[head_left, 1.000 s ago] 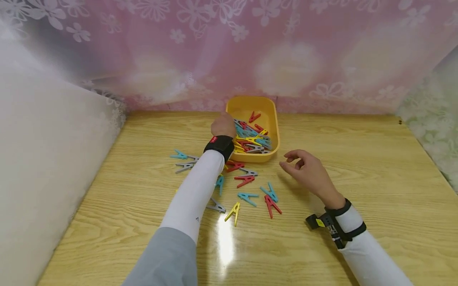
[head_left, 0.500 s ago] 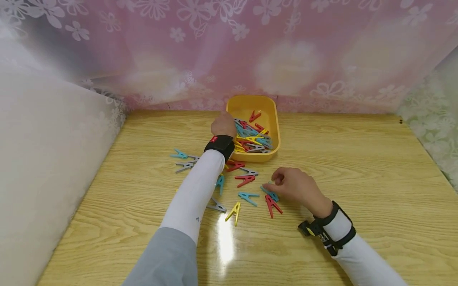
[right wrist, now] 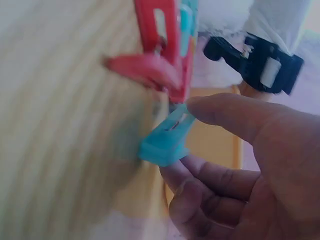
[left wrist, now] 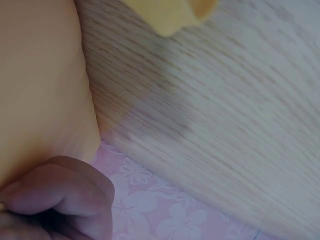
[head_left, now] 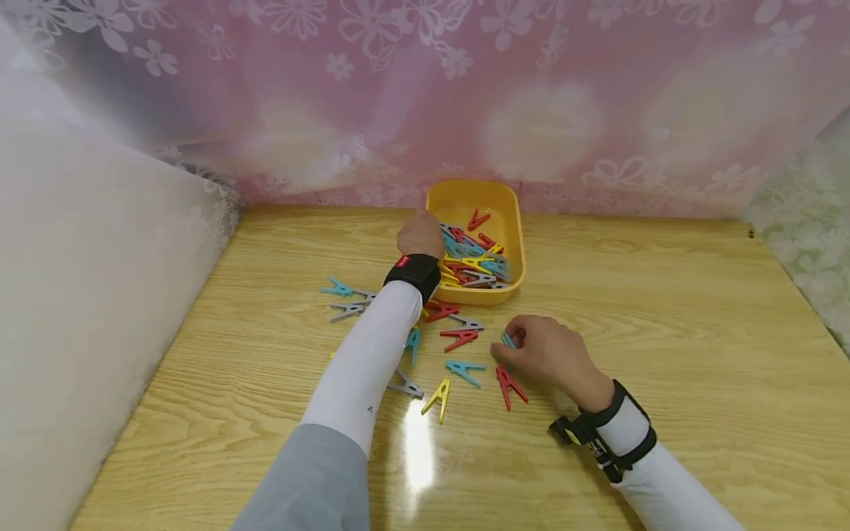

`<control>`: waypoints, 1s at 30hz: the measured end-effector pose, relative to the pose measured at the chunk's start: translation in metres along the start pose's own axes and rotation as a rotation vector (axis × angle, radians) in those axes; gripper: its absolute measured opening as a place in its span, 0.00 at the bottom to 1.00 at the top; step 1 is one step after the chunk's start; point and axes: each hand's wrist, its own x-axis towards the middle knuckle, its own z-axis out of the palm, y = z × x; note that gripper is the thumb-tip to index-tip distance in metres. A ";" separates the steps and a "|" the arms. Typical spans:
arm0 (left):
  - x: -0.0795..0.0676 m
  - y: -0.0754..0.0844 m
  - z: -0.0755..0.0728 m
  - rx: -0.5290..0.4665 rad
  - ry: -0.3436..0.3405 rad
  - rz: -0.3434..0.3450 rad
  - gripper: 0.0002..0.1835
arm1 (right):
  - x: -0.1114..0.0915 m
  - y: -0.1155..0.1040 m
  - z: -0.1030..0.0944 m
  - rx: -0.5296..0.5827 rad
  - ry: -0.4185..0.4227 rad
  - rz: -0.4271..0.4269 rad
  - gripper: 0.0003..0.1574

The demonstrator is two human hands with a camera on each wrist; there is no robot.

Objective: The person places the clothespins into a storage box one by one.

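Observation:
My right hand (head_left: 547,358) pinches a blue clothespin (head_left: 508,340) between thumb and fingertips, low over the table just right of the scattered pins. In the right wrist view this blue clothespin (right wrist: 167,142) lies tilted at the fingertips, beside a red clothespin (right wrist: 160,40). At the back, my left hand (head_left: 420,234) grips the left rim of a yellow plastic basket (head_left: 478,296). Curled fingers (left wrist: 65,192) show against the basket wall (left wrist: 40,90) in the left wrist view. Inside the basket lies a heap of red, blue, yellow and grey clothespins.
Several loose clothespins lie in front of the basket, among them a yellow one (head_left: 437,400), a blue one (head_left: 462,371) and a red one (head_left: 510,385). My left forearm (head_left: 358,361) covers part of them. A pink flowered curtain (head_left: 372,110) stands behind the wooden table (head_left: 664,310).
My right hand has come in from the right of the basket, down and leftward, and taken hold of the blue clothespin beside the red one. My left hand keeps its place on the rim.

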 end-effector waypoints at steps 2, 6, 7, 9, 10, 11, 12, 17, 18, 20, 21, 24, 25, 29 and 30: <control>0.001 -0.002 0.001 -0.005 0.000 -0.006 0.21 | -0.001 0.001 -0.006 0.017 0.020 -0.009 0.21; 0.004 -0.004 0.003 0.001 0.023 -0.003 0.20 | -0.003 0.002 -0.027 0.077 0.085 -0.049 0.25; 0.005 -0.004 0.004 0.005 0.028 -0.001 0.20 | -0.004 0.002 -0.033 0.086 0.109 -0.061 0.26; 0.004 -0.005 0.004 0.015 0.039 0.004 0.19 | -0.001 0.002 -0.047 0.097 0.168 -0.087 0.29; 0.004 -0.004 0.004 0.017 0.043 0.007 0.19 | 0.001 0.001 -0.054 0.097 0.198 -0.096 0.30; 0.003 -0.004 0.003 0.019 0.045 0.009 0.19 | 0.005 0.001 -0.059 0.097 0.227 -0.102 0.31; 0.002 -0.003 0.002 0.024 0.039 0.010 0.19 | 0.009 0.000 -0.065 0.094 0.250 -0.109 0.32; 0.001 0.001 0.004 0.041 0.020 0.019 0.19 | 0.037 -0.007 -0.079 0.073 0.289 -0.152 0.34; 0.001 0.003 0.005 0.046 0.017 0.018 0.19 | 0.043 -0.008 -0.081 0.068 0.289 -0.164 0.35; 0.002 0.005 0.007 0.043 0.023 0.012 0.18 | 0.056 -0.012 -0.081 0.057 0.292 -0.192 0.36; 0.002 0.006 0.008 0.044 0.026 0.006 0.18 | 0.062 -0.015 -0.081 0.052 0.294 -0.205 0.36; 0.002 0.007 0.009 0.046 0.028 -0.009 0.16 | 0.075 -0.021 -0.078 0.060 0.303 -0.248 0.33; 0.002 0.006 0.009 0.042 0.031 -0.011 0.16 | 0.077 -0.023 -0.077 0.070 0.301 -0.256 0.32; 0.005 0.000 0.006 0.046 0.029 -0.020 0.17 | 0.077 -0.027 -0.071 0.116 0.279 -0.255 0.29; 0.006 -0.002 0.004 0.050 0.025 -0.028 0.18 | 0.077 -0.028 -0.070 0.121 0.276 -0.257 0.29</control>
